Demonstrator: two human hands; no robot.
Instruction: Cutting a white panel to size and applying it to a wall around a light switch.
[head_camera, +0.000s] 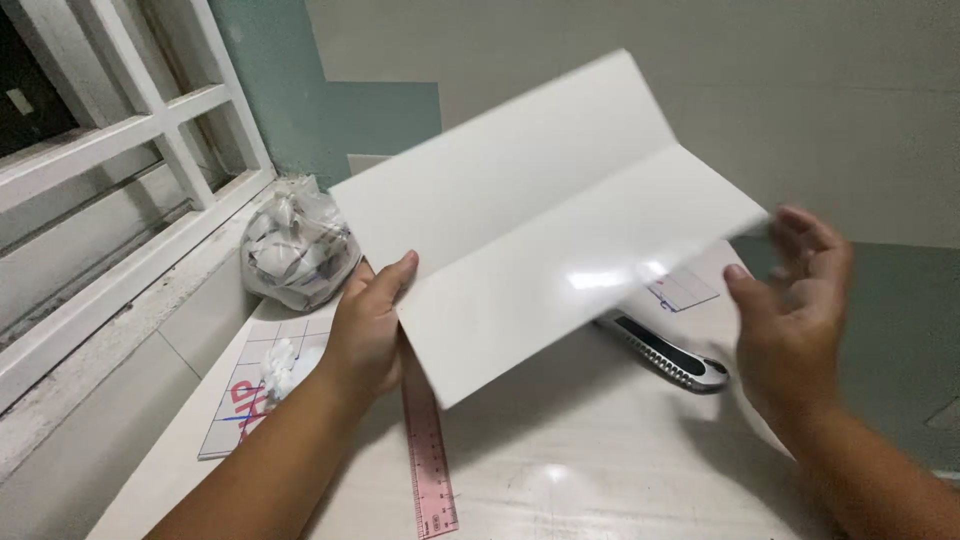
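White sheet (545, 225): creased paper held above the table (600, 470), pinched at its lower-left edge.
Left hand (368, 325): closed on the sheet.
Right hand (795, 300): open, blurred, at the sheet's 3 o'clock corner.
Utility knife (665, 352): under the sheet, 5 o'clock.
Pink ruler (428, 460): 6 o'clock.
Bag of scraps (295, 245): 9 o'clock.

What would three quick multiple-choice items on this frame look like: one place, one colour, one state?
1. Where is the ruler?
A. on the table, below the sheet of paper
B. on the windowsill
C. in the right hand

2. What colour is the ruler?
A. blue
B. pink
C. black

3. What state is the paper in?
A. crumpled
B. rolled up
C. creased down the middle, held up by the left hand

Answers: 1 A, it lies flat under the raised sheet; 2 B, its strip shows pink; 3 C, one fold line crosses the sheet and the thumb pinches its edge.
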